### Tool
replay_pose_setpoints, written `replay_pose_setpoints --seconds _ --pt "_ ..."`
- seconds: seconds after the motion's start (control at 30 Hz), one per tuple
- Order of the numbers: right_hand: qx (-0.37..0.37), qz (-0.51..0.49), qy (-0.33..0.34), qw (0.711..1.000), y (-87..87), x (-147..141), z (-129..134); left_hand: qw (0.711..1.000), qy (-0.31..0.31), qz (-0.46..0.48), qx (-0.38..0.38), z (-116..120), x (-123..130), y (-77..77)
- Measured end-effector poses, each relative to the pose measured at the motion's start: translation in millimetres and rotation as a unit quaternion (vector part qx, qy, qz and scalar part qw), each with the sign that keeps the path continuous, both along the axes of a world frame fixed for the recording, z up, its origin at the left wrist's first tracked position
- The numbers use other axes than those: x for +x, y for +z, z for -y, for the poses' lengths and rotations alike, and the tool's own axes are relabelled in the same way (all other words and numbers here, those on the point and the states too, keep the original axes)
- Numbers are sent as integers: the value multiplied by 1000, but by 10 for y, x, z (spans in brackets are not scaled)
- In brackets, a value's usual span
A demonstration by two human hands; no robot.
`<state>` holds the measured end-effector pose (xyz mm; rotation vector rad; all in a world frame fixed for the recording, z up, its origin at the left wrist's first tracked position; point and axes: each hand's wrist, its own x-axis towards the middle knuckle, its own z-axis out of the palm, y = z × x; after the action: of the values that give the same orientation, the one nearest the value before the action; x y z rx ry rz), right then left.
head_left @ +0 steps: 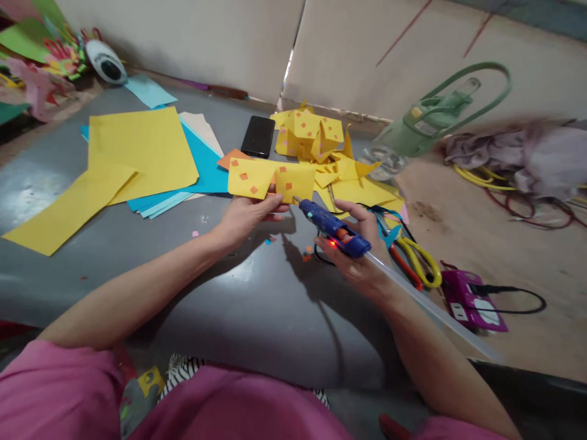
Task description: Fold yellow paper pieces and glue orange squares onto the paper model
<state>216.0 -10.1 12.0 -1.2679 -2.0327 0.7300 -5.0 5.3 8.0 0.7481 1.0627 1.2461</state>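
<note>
One glue gun (318, 219) was wrapped in the right hand (367, 270), nozzle beside the spotted yellow strip (250, 177); left hand (247, 215) pinched it above the table's (238, 287) middle, presumably for steadiness. Folded yellow pieces (305, 127) stood toward the far edge, probably kept clear.

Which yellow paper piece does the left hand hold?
The spotted strip near the glue gun; the other spotted piece stands behind it, and plain sheets lie left.

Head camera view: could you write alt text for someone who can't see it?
A person's right fingers hold a blue glue gun, its nozzle close to orange-spotted yellow paper held in the left fingers. On the grey table lie yellow sheets and blue sheets, left, and a spotted yellow paper shape behind.
</note>
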Motion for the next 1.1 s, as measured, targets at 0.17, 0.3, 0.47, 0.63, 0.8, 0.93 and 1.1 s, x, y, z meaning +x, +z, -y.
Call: replay_pose_setpoints --seconds 0.17,0.3,0.47,0.63,0.8,0.93,1.1 --pt "-4 3 -1 1000 -16 3 -2 1000 0 -1 0 -2 5 -15" --pt "-2 0 -3 1000 -24 5 -4 1000 4 2 -5 -4 3 -17" --pt "3 9 -14 1000 -18 3 -1 1000 9 10 -10 15 -1 27" --pt "-2 -4 -16 1000 -40 -5 0 1000 6 7 -8 23 -2 47" --pt "-11 -10 -15 1000 -55 -3 -2 1000 -2 -2 -4 21 -6 41" --pt "-8 -12 -19 1000 -46 -5 4 1000 0 -4 -6 22 -4 40" --pt "-12 -6 -20 1000 -53 -20 13 1000 2 4 -11 21 2 29"
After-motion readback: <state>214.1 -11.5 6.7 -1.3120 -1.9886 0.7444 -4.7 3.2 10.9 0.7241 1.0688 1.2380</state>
